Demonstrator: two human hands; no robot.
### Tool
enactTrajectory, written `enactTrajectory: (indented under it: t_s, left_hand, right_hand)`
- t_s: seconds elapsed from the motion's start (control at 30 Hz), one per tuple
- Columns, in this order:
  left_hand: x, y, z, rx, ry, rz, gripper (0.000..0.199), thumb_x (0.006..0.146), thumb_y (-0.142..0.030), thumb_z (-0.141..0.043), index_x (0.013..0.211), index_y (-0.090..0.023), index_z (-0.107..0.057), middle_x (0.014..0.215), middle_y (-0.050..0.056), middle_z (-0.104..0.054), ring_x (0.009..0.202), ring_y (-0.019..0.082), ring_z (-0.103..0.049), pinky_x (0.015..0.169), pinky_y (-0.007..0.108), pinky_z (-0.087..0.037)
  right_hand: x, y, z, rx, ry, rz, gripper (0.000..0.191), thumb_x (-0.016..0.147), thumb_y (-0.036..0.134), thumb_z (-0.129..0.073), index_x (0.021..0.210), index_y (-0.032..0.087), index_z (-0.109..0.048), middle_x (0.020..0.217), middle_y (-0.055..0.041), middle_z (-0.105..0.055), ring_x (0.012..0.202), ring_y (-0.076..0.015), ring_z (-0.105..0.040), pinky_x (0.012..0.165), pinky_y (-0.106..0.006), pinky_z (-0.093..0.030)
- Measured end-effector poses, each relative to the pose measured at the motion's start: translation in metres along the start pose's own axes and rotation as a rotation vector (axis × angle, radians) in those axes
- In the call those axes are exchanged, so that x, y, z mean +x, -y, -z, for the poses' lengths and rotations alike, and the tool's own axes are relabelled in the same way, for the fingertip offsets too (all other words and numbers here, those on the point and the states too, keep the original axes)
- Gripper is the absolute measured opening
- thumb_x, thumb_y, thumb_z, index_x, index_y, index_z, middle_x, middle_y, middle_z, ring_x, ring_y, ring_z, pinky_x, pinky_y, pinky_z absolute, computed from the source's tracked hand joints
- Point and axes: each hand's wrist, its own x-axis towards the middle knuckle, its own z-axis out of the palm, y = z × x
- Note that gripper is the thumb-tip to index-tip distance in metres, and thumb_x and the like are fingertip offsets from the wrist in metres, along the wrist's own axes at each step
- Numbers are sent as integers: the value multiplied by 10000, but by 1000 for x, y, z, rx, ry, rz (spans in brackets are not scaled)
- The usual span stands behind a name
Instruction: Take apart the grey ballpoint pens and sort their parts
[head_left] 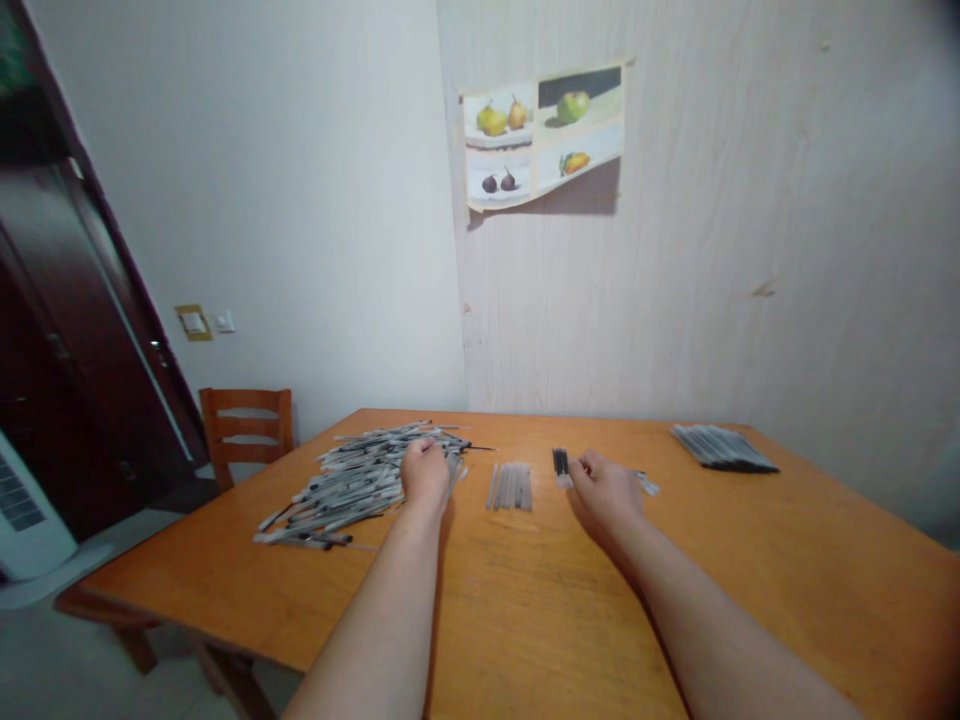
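My left hand (425,470) is closed at the right side of a large loose pile of thin grey and black sticks (349,480); what its fingers hold is too small to make out. To its right lies a row of pale translucent strips (510,487), side by side. My right hand (602,490) has its fingers drawn together beside a short row of black-topped sticks (560,462); whether it grips one is hidden. Just past that hand, small clear pieces (645,483) lie on the wood.
Everything rests on an orange wooden table (517,620). A neat stack of clear-and-black sticks (724,448) lies at the back right. A wooden chair (247,430) stands behind the left side. The wall (337,200) borders the table's far edge.
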Motion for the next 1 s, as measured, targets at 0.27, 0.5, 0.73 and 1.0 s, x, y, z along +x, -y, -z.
enactTrajectory:
  t_s: [0.27, 0.5, 0.73, 1.0]
  left_hand:
    - [3, 5, 40, 260, 61, -80, 195, 823, -282, -549, 913, -212, -707, 951, 63, -743, 913, 216, -661, 765, 282, -457]
    - [-27, 5, 47, 745, 188, -252, 218, 848, -317, -498, 844, -274, -712, 960, 50, -731, 910, 245, -632, 740, 327, -406]
    - [-47, 9, 44, 951, 235, -336, 209, 821, -331, -522, 902, -259, -701, 1030, 93, -693, 1034, 308, -581, 843, 432, -402]
    - [-52, 5, 45, 1035, 263, -330, 253, 837, -336, -508, 988, -265, -698, 1120, 102, -673, 1097, 305, -555, 898, 452, -379]
  right_hand:
    - [-2, -6, -7, 9, -24, 50, 356, 942, 441, -433, 789, 212, -658, 757, -65, -668, 689, -167, -529, 591, -279, -227]
    - [-1, -9, -12, 0, -32, 70, 358, 939, 447, -433, 763, 210, -634, 725, -57, -646, 665, -166, -507, 583, -285, -215]
    - [0, -9, -14, 21, -18, 66, 380, 945, 461, -423, 741, 205, -616, 731, -55, -643, 659, -158, -500, 575, -284, -208]
    - [1, -9, -15, 12, -5, 59, 386, 954, 458, -420, 761, 207, -641, 768, -67, -661, 707, -172, -533, 586, -283, -221]
